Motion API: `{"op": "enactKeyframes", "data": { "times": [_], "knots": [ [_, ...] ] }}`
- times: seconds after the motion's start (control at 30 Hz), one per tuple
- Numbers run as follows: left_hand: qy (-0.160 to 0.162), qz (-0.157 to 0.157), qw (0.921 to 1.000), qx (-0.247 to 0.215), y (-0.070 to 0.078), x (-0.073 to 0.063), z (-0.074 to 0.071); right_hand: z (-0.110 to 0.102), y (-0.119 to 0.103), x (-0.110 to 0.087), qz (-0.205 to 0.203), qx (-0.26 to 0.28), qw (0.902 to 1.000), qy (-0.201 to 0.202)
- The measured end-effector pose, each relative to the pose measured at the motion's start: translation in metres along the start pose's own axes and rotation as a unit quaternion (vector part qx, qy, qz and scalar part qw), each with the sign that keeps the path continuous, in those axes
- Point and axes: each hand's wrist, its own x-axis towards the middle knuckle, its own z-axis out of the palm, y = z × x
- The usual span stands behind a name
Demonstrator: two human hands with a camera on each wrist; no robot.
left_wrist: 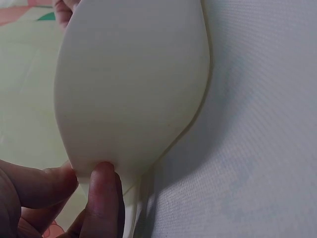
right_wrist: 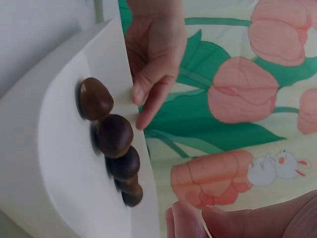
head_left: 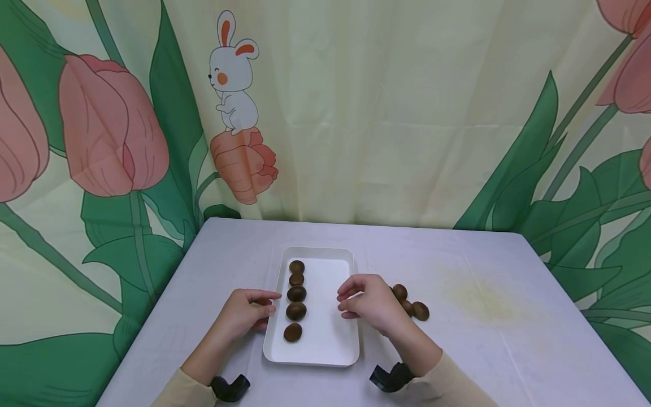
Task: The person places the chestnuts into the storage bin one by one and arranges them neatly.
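**Row of five chestnuts [head_left: 296, 293] lies along the left side of a white tray [head_left: 325, 345]**

The right hand [head_left: 371, 299] hangs over the tray's right side, its fingers bent and a narrow gap between thumb and fingertips; nothing shows in its grasp. The left hand [head_left: 246, 314] is at the tray's left rim, thumb and fingers fairly straight, the fingertips touching the edge rather than wrapping round it. That light touch looks enough to steady the tray, provided it does not push sideways or tip the wall, since round chestnuts would probably roll.

Inside the tray, the row runs from the far end towards the near end. The chestnuts at the far end lie close together, while the nearest one sits slightly apart from its neighbour. To keep the line tidy, each chestnut is best lowered right to the tray's floor and let go gently, with the fingertips lifting straight up so that they do not knock the row.

Just beyond the tray's right rim, at least four loose chestnuts [head_left: 420, 311] lie in a cluster, partly hidden by the right hand. A pinch from above, with thumb and fingertips on opposite sides, should suit their smooth shells; taking one from the outside of the cluster would disturb the others least.

Under the tray spreads a pale tablecloth [head_left: 488, 339], and behind it hangs a printed curtain [head_left: 386, 113].
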Motion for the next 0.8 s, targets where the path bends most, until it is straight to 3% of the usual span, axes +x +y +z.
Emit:
{"op": "enactKeyframes", "data": {
  "times": [0.8],
  "knots": [
    [0.001,-0.009,0.9999,0.008,0.001,0.000,0.001,-0.058,0.013,-0.012,0.019,0.018,0.9981,0.056]
  ]
}}
